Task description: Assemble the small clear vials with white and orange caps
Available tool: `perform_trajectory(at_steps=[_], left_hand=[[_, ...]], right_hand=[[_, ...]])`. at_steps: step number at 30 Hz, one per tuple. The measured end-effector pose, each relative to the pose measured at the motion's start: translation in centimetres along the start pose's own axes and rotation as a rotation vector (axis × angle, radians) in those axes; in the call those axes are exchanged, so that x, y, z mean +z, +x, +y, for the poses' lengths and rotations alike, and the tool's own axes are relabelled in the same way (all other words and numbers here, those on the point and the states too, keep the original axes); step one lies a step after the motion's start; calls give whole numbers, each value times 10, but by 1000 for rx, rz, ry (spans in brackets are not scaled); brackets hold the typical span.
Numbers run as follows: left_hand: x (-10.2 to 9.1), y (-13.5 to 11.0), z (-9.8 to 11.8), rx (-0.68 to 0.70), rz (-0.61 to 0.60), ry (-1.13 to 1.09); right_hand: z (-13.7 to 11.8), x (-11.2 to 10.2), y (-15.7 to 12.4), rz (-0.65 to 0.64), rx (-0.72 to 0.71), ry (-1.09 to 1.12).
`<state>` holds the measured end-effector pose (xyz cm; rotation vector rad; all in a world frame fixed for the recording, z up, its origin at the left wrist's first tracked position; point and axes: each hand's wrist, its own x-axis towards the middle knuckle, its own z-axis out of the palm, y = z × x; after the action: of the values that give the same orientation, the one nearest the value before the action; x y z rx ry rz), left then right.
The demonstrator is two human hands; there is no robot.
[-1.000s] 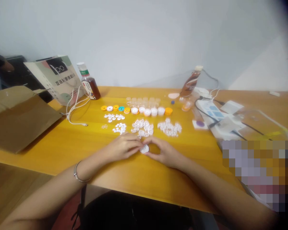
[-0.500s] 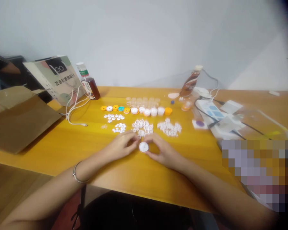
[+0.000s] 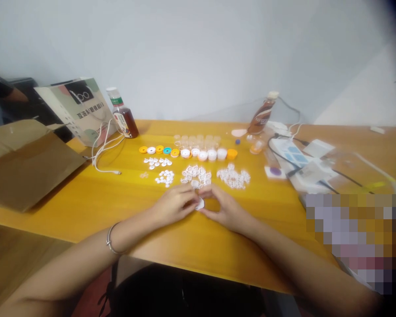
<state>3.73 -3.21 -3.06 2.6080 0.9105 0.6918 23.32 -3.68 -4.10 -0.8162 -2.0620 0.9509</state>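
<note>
Curving inward, both hands [image 3: 175, 203] [image 3: 227, 207] with bent fingers at a white disc [image 3: 201, 204].

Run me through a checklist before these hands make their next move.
1. White disc held: ok, by the right hand, between thumb and fingers.
2. Left hand at the disc: ok, its fingertips are at the near-left edge.
3. Disc's face in full view: not ok, left fingers cover part.
4. Left hand's grip on the disc firm: cannot tell.
5. Small white pieces close by: ok, just beyond the left hand.
6. White cable apart from both hands: ok.
</note>
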Motion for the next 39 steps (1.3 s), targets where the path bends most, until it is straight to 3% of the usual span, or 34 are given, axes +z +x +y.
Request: perform_trajectory(at_steps=[10,17,27,33,39], left_hand=[[-5,-1,6,139,130,117],[-2,0,5,127,251,157],[5,1,8,59,329,356],[4,2,12,111,382,374],[0,3,9,112,311,284]], right_hand=[[-3,-3,4,39,395,445],[-9,2,5,243,390,534],[-11,9,5,400,352,537],[-15,9,5,419,369,548],[-14,7,4,390,438,629]])
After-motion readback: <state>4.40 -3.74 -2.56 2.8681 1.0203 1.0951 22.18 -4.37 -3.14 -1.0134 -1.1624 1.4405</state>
